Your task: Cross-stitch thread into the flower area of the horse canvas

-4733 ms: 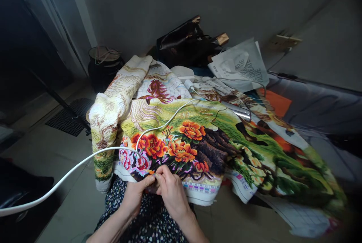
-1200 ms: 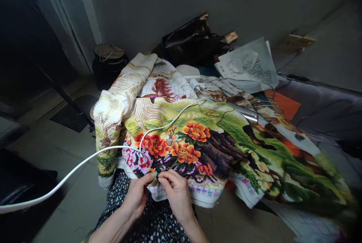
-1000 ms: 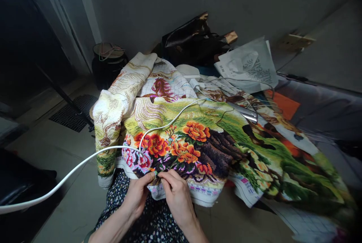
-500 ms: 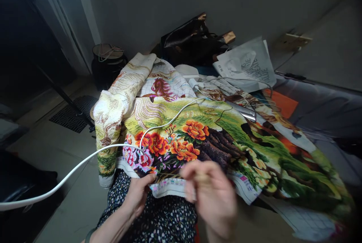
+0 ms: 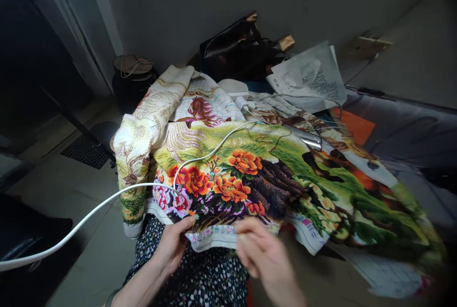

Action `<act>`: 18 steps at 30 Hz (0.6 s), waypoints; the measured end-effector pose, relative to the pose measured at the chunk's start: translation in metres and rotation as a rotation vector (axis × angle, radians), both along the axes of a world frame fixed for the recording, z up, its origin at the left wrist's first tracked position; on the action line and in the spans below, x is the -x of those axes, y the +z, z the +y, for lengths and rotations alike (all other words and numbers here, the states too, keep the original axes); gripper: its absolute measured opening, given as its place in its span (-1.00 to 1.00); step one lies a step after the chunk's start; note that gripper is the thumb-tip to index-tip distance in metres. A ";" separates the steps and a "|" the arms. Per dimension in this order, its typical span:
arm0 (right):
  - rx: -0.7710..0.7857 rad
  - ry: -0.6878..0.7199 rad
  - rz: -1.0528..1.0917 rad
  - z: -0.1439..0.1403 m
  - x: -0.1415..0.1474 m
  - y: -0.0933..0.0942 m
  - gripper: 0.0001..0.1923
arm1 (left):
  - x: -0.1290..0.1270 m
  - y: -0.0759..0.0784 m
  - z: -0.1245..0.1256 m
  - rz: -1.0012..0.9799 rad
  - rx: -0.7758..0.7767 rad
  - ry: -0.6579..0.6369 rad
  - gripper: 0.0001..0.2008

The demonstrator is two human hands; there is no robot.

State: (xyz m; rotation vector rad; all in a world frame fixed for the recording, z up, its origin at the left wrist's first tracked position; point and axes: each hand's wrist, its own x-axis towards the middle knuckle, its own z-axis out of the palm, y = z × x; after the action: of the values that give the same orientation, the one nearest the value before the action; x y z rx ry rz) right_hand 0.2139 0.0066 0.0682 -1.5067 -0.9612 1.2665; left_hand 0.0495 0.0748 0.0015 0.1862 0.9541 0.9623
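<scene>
A large cross-stitch cloth with orange flowers, dark trunks and green ground is spread over my lap and across the surface in front of me. My left hand pinches its near white edge, thumb on top by the purple stitches. Blurred by motion, my right hand is off the cloth, to the right of the left hand and just below the hem. Its fingers look curled, and I cannot make out anything in them. My dark flowered skirt shows beneath the hem.
A white cable runs from the lower left up across the cloth. A shiny metal tool lies on the cloth at the back. Behind are a black bag, a printed sheet, and a dark pot at left.
My right hand left the stitching spot next to the left thumb, swung up and right, and now sits lower right, blurred. The left hand kept its hold on the edge.
</scene>
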 end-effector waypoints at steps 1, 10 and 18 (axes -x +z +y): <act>0.010 0.045 -0.014 0.006 0.010 -0.011 -0.77 | 0.000 0.001 0.000 0.000 -0.001 -0.005 -0.68; -0.057 0.062 -0.319 0.021 0.052 -0.051 -0.73 | 0.001 0.001 0.001 0.049 0.030 -0.014 -0.81; -0.075 0.060 -0.377 0.026 0.054 -0.046 -0.74 | 0.001 0.003 0.001 0.046 0.002 0.017 -0.83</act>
State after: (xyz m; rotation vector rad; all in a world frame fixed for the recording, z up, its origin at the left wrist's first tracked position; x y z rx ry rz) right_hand 0.1596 0.0329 0.0218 -1.7013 -1.2897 0.9916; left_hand 0.0486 0.0762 0.0043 0.1991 1.0005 0.9761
